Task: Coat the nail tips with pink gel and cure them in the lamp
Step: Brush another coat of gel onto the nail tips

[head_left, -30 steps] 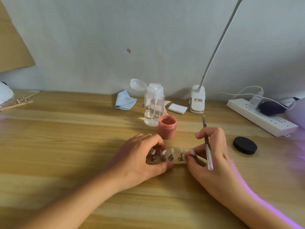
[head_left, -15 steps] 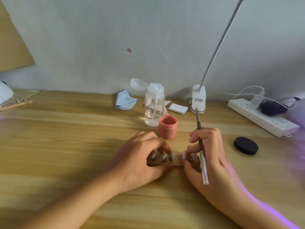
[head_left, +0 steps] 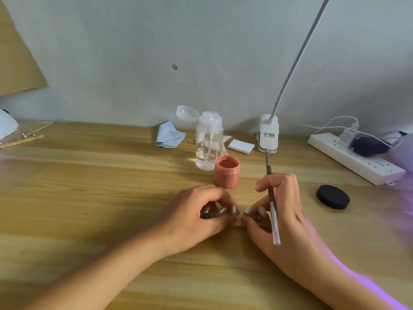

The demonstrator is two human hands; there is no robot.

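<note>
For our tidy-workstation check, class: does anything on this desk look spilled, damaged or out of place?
Nothing is spilled or broken. The pink gel jar stands open, its black lid lying apart to its right on the table, and the cap of the pump bottle is flipped open.

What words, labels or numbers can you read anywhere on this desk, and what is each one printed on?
Nothing here reads clearly.
Label on the clip lamp base: a red line and a dark line of print, too blurred to read.
Charger plug in the power strip: grey fine print, too small to read.
Pink gel jar, clear pump bottle, black lid: no print visible.
</note>
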